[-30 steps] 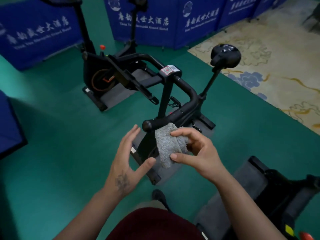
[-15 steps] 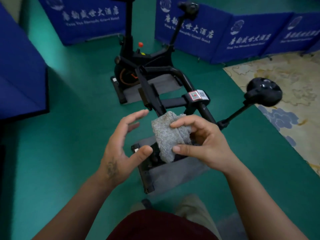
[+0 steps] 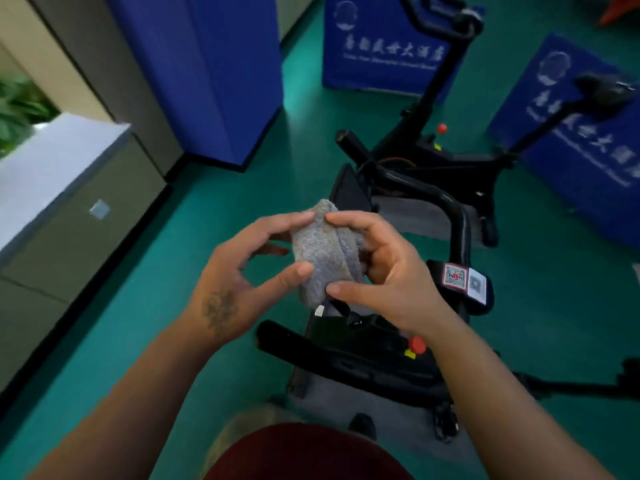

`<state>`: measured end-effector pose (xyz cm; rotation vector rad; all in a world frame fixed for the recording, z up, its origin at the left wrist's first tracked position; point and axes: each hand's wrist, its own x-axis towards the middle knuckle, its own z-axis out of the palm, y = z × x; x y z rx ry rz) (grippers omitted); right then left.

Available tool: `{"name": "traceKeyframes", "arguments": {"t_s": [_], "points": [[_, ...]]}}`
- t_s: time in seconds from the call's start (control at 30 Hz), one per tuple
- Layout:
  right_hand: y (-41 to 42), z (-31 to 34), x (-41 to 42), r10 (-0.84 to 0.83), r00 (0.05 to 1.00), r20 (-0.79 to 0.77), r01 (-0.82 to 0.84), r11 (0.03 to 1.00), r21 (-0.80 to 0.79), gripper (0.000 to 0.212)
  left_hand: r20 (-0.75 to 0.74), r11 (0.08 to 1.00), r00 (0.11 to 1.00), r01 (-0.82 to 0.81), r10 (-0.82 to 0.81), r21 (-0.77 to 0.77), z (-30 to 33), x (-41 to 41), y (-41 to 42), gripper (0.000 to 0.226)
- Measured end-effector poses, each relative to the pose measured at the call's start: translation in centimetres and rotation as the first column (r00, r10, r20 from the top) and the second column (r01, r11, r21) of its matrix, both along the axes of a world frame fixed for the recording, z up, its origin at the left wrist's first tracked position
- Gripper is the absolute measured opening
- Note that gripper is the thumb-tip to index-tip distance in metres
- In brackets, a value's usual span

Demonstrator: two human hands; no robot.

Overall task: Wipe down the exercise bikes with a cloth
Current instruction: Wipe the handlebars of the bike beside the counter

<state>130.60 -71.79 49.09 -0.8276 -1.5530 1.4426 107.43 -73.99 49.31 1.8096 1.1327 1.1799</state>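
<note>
Our left hand [image 3: 239, 271], which a moment ago hung open just beside the cloth [image 3: 323, 252], has now closed in on it: its fingertips touch the upper edge and its thumb presses the lower left side, so the grey wad is pinched between both hands. Our view has also swung left, and the blue partition [image 3: 221, 71] and a grey cabinet [image 3: 69, 216] now fill that side of the green floor [image 3: 214, 202]. We read this as refolding the cloth, not wiping; it touches no bike. Our right hand [image 3: 384, 271] grips the cloth's right side, fingers curled over the top and thumb under the bottom. Both forearms reach forward, palms turned toward each other. The near exercise bike [image 3: 457, 237] stands directly below and beyond our hands, the second bike [image 3: 446, 161] behind it, near the partitions.
</note>
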Motion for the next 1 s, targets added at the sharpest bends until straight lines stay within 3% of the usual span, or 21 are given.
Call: {"name": "traceKeyframes", "arguments": {"t_s": [0.27,0.43,0.53,0.7,0.83,1.0], "points": [[0.5,-0.5,1.4,0.28,0.958,-0.071,-0.285,0.955,-0.082,0.07,-0.026,0.958,0.959,-0.282,0.281,-0.055,1.8,3.9,-5.8,0.042],[-0.9,-0.4,0.6,0.389,0.916,-0.102,-0.394,0.919,-0.031,0.075,-0.035,0.875,0.874,-0.484,0.485,0.031,1.7,5.4,-9.1,0.036],[-1.9,-0.8,1.1,0.403,0.915,-0.028,-0.402,0.915,0.032,0.074,0.031,0.843,0.843,-0.538,0.537,0.022,0.9,6.1,-11.0,0.036],[-3.6,-2.5,3.8,0.306,0.938,0.165,-0.325,0.939,0.109,0.058,0.148,0.796,0.783,-0.602,0.604,-0.061,-1.0,6.4,-14.5,0.037],[-5.0,-4.3,7.6,0.054,0.976,0.211,-0.085,0.986,0.141,0.035,0.248,0.76,0.721,-0.635,0.647,-0.134,-2.6,6.8,-17.3,0.038],[-5.0,-5.8,13.4,-0.185,0.852,0.49,-0.007,0.932,0.363,0.026,0.266,0.726,0.676,-0.656,0.687,-0.206,-4.8,8.1,-19.8,0.039]]}}
